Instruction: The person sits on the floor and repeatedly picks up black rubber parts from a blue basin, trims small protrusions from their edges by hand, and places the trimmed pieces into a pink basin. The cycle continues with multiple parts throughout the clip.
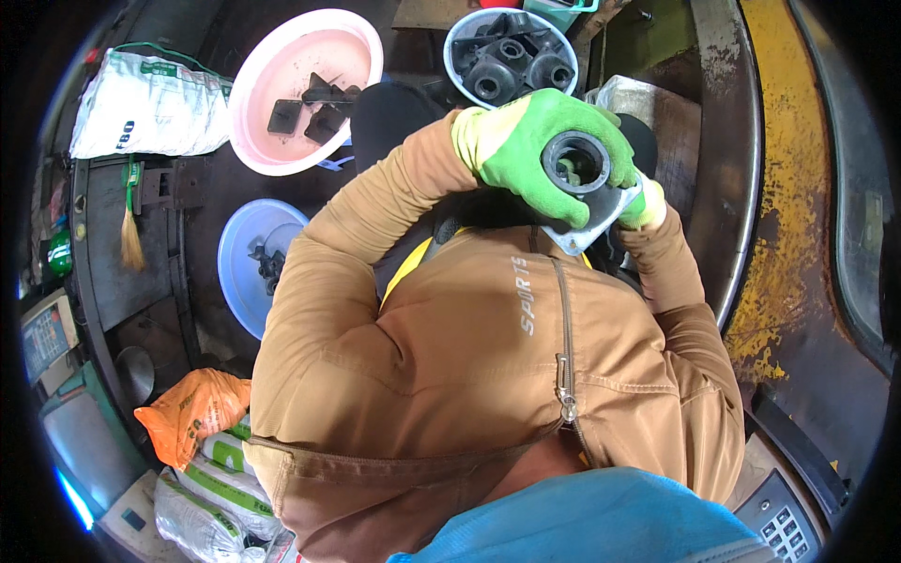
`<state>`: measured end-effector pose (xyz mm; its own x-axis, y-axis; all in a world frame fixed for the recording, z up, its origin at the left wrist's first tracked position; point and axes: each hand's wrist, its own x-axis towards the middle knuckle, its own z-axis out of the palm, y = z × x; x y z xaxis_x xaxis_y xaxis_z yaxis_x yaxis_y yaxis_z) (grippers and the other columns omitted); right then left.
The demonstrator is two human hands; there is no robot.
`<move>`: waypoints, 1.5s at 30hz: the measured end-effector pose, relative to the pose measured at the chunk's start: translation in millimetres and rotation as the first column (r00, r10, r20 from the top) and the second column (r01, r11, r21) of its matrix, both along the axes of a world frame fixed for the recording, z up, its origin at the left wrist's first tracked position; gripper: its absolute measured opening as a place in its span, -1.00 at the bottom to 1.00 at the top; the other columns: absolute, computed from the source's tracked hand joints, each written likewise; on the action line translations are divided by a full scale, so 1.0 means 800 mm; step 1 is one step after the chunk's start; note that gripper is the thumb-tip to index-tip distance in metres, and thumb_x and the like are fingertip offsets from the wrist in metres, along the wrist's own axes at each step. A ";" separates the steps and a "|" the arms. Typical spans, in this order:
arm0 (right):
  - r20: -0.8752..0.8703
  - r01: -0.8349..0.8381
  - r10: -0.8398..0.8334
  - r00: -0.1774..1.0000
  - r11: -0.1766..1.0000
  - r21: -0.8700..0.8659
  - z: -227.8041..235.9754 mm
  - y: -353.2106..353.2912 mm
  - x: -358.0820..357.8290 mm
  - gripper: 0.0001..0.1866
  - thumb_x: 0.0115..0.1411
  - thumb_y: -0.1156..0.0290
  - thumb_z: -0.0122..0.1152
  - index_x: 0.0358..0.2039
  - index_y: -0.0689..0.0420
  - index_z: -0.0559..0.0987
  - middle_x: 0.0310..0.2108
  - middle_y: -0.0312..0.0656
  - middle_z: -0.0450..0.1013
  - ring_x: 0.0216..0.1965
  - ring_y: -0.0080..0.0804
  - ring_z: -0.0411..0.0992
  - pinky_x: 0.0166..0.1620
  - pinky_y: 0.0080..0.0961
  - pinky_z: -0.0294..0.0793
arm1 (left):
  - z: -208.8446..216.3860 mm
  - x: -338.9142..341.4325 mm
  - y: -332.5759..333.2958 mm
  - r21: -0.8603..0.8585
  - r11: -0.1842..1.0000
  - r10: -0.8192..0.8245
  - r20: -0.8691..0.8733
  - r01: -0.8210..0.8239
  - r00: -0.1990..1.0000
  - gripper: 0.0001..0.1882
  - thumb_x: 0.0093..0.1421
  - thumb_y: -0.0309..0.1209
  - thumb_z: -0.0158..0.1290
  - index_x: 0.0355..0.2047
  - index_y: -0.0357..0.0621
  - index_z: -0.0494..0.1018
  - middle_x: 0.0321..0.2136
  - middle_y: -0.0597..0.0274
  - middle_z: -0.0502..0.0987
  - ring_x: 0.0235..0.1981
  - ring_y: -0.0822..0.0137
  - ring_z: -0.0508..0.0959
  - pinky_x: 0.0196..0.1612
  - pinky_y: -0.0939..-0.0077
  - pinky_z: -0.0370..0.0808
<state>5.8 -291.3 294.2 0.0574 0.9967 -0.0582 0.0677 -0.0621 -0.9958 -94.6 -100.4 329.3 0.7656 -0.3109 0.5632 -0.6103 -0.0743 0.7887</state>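
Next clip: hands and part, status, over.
Left hand gripping ringed dark part. Right hand at its right edge, mostly hidden. Basin of black parts beyond.

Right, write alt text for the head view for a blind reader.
Green-gloved left hand gripping a dark ring-topped part, the gloved right hand at its edge. Beyond them, a pale basin holds more dark parts; to the left, a pink basin and a blue basin hold fewer.

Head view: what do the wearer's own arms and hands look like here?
The left hand wears a knit-looking work glove, bright green over the fingers and back, pale yellow-green toward the wrist. The right hand, mostly hidden, shows matching green and yellow-green. Both arms have long, plain brown sleeves, wrinkled, with no markings or cables visible on them.
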 end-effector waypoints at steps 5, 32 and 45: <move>0.171 0.068 -0.073 0.983 0.997 0.034 -0.023 0.009 -0.020 -0.33 0.13 0.17 0.33 0.19 0.14 0.34 0.11 -0.17 0.39 0.13 -0.40 0.38 0.13 -0.43 0.43 | -0.001 0.020 0.004 -0.013 0.869 -0.495 -0.067 0.495 0.866 -0.48 -0.17 -0.30 0.38 -0.15 -0.15 0.56 -0.07 0.14 0.59 0.17 0.00 0.41 0.35 -0.06 0.02; 0.086 0.167 -0.188 0.978 0.964 0.209 0.049 0.036 -0.013 -0.27 -0.14 0.39 0.57 0.08 0.16 0.43 -0.01 -0.19 0.47 0.02 -0.40 0.45 0.06 -0.43 0.48 | 0.016 -0.001 -0.005 -0.069 0.926 0.378 0.127 -0.372 0.917 -0.62 -0.16 -0.47 0.32 -0.28 -0.22 0.51 -0.22 0.04 0.59 -0.16 0.13 0.60 -0.06 0.32 0.54; 0.307 0.153 -0.137 0.942 0.988 -0.027 -0.033 -0.003 -0.008 -0.49 0.24 0.30 0.22 0.19 0.06 0.38 0.16 -0.15 0.36 0.19 -0.31 0.33 0.26 -0.37 0.30 | 0.016 0.023 0.016 0.008 0.878 -0.473 -0.128 0.478 0.872 -0.48 -0.16 -0.32 0.34 -0.12 -0.16 0.55 0.00 0.07 0.55 0.21 -0.01 0.36 0.31 0.03 0.13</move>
